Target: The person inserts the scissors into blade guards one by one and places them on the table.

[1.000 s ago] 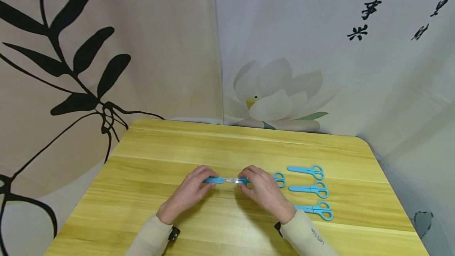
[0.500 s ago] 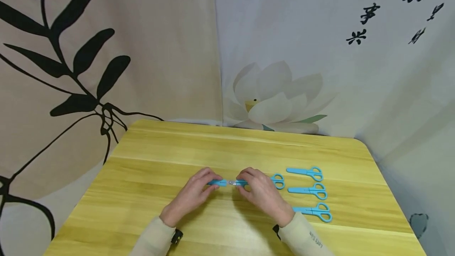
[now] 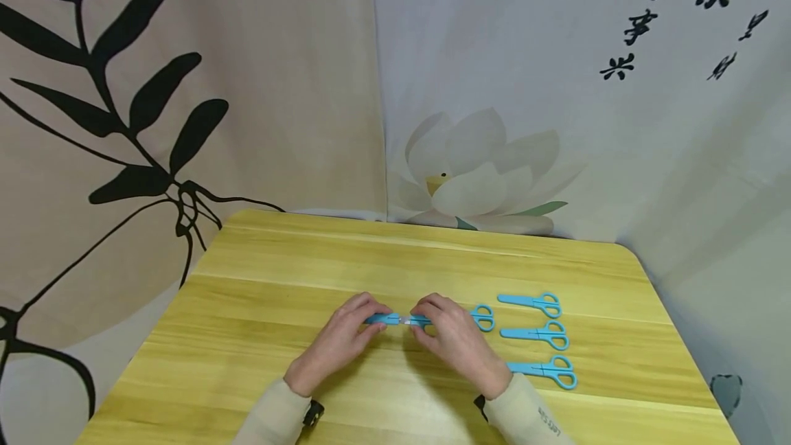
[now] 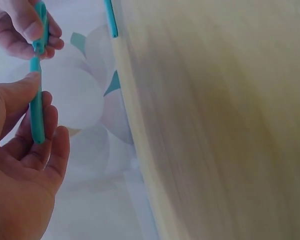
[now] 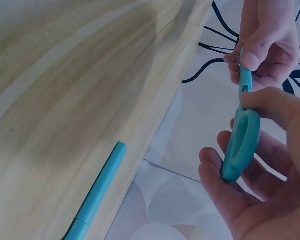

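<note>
My left hand pinches a blue scissors sheath between thumb and fingers. Facing it, my right hand grips a pair of blue-handled scissors, blades toward the left. Most of the blades are inside the sheath, and a short bit of metal shows in the gap. In the right wrist view a finger ring of these scissors sits among the right fingers. The left wrist view shows the sheath lying along the left fingers, its mouth right at the scissors' handle. Fingers hide parts of both pieces.
Beyond the right hand, rings of another pair of scissors show, the rest covered. Three sheathed blue scissors lie in a column at the right, the lowest partly behind the right wrist. The wooden table backs onto a printed curtain.
The left hand has moved right with the sheath, so less bare blade shows between sheath and handle. The right hand has shifted slightly left with the scissors. The other scissors stay put.
</note>
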A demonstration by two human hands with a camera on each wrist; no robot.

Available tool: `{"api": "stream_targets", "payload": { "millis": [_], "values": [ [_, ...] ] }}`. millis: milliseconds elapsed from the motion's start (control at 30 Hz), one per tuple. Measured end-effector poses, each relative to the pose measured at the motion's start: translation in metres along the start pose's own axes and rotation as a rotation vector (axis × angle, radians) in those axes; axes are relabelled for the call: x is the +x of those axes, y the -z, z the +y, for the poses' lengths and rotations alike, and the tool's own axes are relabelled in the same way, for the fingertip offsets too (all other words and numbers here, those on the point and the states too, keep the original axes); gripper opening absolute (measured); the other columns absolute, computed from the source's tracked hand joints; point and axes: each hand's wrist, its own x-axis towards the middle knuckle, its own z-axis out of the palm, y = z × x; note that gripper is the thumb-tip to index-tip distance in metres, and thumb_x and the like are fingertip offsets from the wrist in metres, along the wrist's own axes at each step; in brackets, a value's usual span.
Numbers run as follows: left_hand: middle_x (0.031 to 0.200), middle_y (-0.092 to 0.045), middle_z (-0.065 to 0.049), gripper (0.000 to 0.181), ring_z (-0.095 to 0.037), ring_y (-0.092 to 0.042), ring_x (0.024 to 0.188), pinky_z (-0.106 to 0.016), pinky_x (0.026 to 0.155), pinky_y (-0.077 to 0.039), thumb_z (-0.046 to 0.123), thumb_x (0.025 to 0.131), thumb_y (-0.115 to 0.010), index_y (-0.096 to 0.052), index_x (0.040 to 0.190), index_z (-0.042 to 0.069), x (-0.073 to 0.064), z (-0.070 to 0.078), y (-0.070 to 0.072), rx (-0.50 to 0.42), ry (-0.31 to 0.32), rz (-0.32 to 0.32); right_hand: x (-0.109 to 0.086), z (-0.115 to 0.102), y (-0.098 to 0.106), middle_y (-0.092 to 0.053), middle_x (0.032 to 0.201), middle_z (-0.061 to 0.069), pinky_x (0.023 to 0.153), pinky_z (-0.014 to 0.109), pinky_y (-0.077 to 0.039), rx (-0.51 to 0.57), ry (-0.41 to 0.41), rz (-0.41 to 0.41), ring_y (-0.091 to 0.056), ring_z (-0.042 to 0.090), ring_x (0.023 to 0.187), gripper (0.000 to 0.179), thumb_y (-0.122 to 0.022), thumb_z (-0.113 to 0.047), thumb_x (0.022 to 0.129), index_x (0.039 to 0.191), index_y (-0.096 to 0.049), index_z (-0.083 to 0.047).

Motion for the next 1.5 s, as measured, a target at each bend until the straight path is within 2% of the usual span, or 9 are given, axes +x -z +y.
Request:
{"api": "stream_targets", "payload": {
  "millis": [300, 533, 867, 1300, 1400, 1500],
  "values": [
    [0.101, -0.059, 0.009, 0.018, -0.005, -0.052, 0.084, -0.023, 0.072, -0.052, 0.008, 0.097, -0.073, -0.073, 0.115, 0.012, 0.003, 0.003, 0.0, 0.008, 0.012, -0.02, -0.001, 0.002, 0.001, -0.071, 0.106, 0.005, 0.076, 0.031, -0.062, 0.005, 0.021, -0.009, -0.071, 0.017, 0.09, 0.022, -0.087, -0.013, 0.085, 0.103, -0.078, -0.005],
    [0.101, -0.057, 0.011, 0.018, -0.005, -0.05, 0.083, -0.023, 0.07, -0.05, 0.008, 0.098, -0.072, -0.073, 0.115, 0.012, 0.005, 0.004, -0.001, 0.011, 0.015, -0.029, -0.001, 0.004, 0.003, -0.071, 0.103, 0.003, 0.073, 0.028, -0.061, -0.003, 0.05, 0.012, -0.071, 0.015, 0.087, 0.018, -0.087, -0.011, 0.084, 0.099, -0.077, -0.007],
    [0.103, -0.056, 0.009, 0.018, -0.006, -0.051, 0.086, -0.024, 0.075, -0.051, 0.009, 0.1, -0.07, -0.072, 0.117, 0.011, 0.008, 0.006, -0.004, 0.008, 0.028, -0.055, -0.003, 0.006, 0.003, -0.072, 0.103, 0.003, 0.071, 0.025, -0.061, 0.006, 0.074, 0.037, -0.072, 0.013, 0.085, 0.018, -0.087, -0.01, 0.084, 0.098, -0.076, -0.008],
    [0.1, -0.058, 0.009, 0.018, -0.005, -0.052, 0.083, -0.022, 0.071, -0.051, 0.009, 0.098, -0.073, -0.074, 0.115, 0.01, 0.013, 0.009, -0.003, -0.013, -0.002, -0.052, -0.004, 0.009, 0.004, -0.072, 0.105, 0.003, 0.072, 0.024, -0.061, 0.034, 0.087, 0.027, -0.072, 0.014, 0.087, 0.019, -0.086, -0.009, 0.085, 0.101, -0.076, -0.007],
    [0.105, -0.063, 0.008, 0.026, -0.006, -0.058, 0.089, -0.024, 0.075, -0.056, 0.008, 0.096, -0.075, -0.072, 0.122, 0.009, 0.014, 0.009, -0.001, -0.027, -0.018, -0.043, -0.003, 0.01, 0.006, -0.072, 0.106, 0.002, 0.074, 0.025, -0.061, 0.065, 0.076, 0.015, -0.072, 0.014, 0.089, 0.02, -0.086, -0.009, 0.085, 0.102, -0.076, -0.007],
    [0.115, -0.068, 0.004, 0.042, -0.011, -0.064, 0.102, -0.033, 0.088, -0.058, 0.011, 0.096, -0.075, -0.064, 0.137, 0.011, 0.014, 0.009, 0.003, -0.025, -0.016, -0.038, -0.002, 0.01, 0.01, -0.072, 0.107, 0.001, 0.075, 0.027, -0.061, 0.081, 0.07, 0.006, -0.072, 0.013, 0.091, 0.019, -0.085, -0.01, 0.087, 0.103, -0.076, -0.007]
  ]
}}
